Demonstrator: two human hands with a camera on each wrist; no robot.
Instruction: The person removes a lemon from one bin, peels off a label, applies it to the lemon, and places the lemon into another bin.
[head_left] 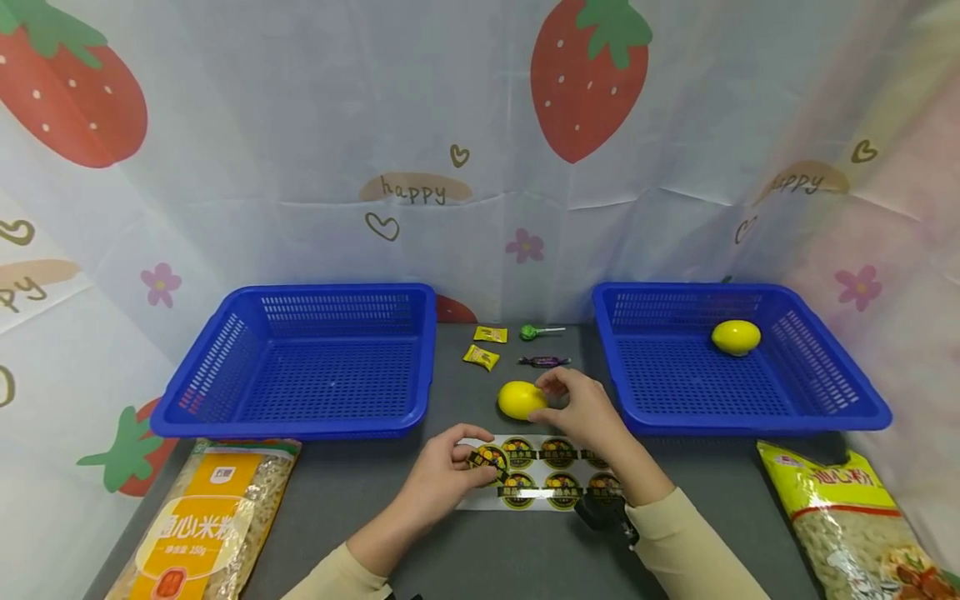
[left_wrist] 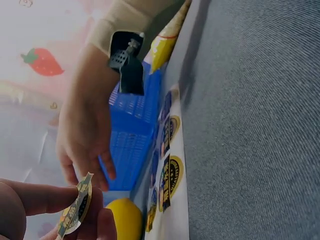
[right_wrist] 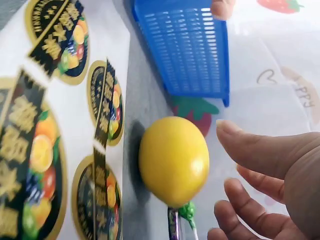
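Observation:
My left hand [head_left: 474,460] pinches a round fruit-label sticker [head_left: 489,457] between thumb and fingers, lifted just off the left end of the white sticker sheet [head_left: 542,493]. In the left wrist view the sticker [left_wrist: 76,210] stands edge-on in that pinch. A yellow lemon-shaped ball [head_left: 520,400] lies on the grey table just beyond the sheet. My right hand [head_left: 558,390] hovers at its right side with its fingers spread. In the right wrist view a small gap shows between the ball [right_wrist: 173,160] and the fingers [right_wrist: 255,150].
Two blue baskets flank the middle: the left one [head_left: 300,417] holds nothing, the right one [head_left: 750,417] holds a second yellow ball [head_left: 736,337]. Wrapped candies [head_left: 481,357] and a green lollipop [head_left: 531,332] lie behind. Food bags lie at the front left [head_left: 202,525] and front right [head_left: 847,525].

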